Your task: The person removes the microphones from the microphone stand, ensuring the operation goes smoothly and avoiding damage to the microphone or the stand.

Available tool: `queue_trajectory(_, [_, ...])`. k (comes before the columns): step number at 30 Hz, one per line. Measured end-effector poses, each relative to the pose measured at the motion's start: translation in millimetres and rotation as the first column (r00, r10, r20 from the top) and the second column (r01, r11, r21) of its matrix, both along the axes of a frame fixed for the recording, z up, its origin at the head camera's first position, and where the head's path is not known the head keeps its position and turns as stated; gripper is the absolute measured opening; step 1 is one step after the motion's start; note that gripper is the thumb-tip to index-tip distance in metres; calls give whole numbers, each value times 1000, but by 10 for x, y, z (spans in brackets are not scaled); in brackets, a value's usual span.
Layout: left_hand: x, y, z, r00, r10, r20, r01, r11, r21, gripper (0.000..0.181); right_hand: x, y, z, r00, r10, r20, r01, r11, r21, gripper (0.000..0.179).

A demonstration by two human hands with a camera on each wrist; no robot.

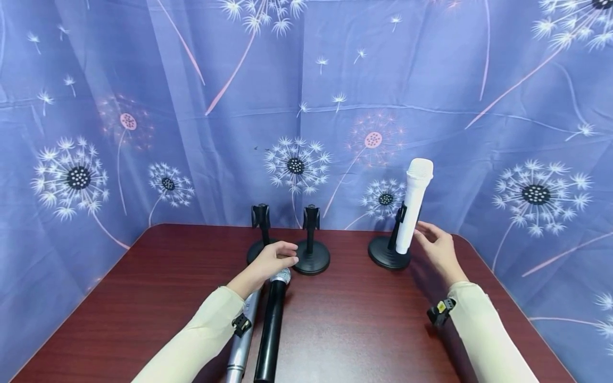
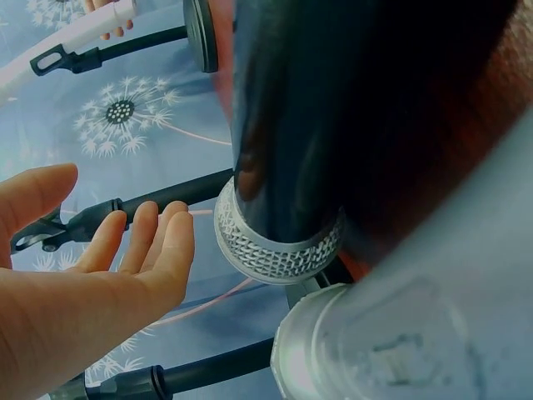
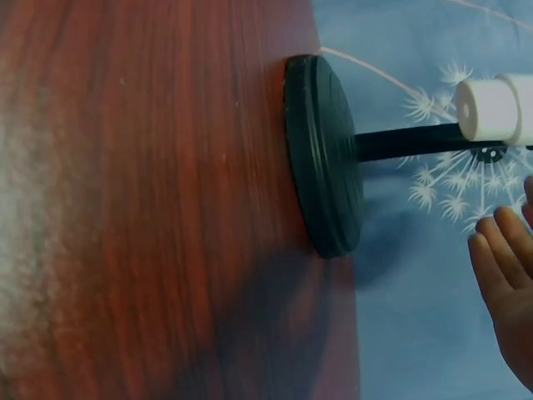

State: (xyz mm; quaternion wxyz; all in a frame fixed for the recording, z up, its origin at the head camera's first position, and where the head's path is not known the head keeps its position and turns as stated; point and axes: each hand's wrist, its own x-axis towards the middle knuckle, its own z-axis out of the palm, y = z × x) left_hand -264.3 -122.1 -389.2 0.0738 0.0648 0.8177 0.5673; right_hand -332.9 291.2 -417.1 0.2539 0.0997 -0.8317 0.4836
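A white microphone [image 1: 413,210] leans upright in the clip of a black stand [image 1: 383,255] at the right. My right hand [image 1: 438,250] is just beside that microphone, its fingers loosely bent and gripping nothing; the right wrist view shows its fingers [image 3: 504,250] apart from the white end. Over the head of a black microphone [image 1: 271,330] hovers my left hand [image 1: 270,263], thumb and fingers spread with nothing between them. A silver microphone [image 1: 238,351] lies to the left of the black one, partly covered by the left forearm.
Two more black stands, a middle one [image 1: 312,259] and a left one [image 1: 261,217], stand at the back with vacant clips; the left hand partly hides the left one's base. Behind the dark red table [image 1: 354,330] hangs a blue dandelion-print curtain [image 1: 230,159].
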Motion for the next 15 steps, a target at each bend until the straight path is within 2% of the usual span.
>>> queue_trajectory(8, [11, -4, -18, 1000, -15, 0, 15, 1000, -2, 32, -105, 28, -28, 989, 99, 114, -101, 995, 12, 36])
queue_trajectory(15, [20, -10, -17, 999, -26, 22, 27, 1000, -11, 35, -160, -23, -96, 983, 121, 140, -121, 993, -9, 33])
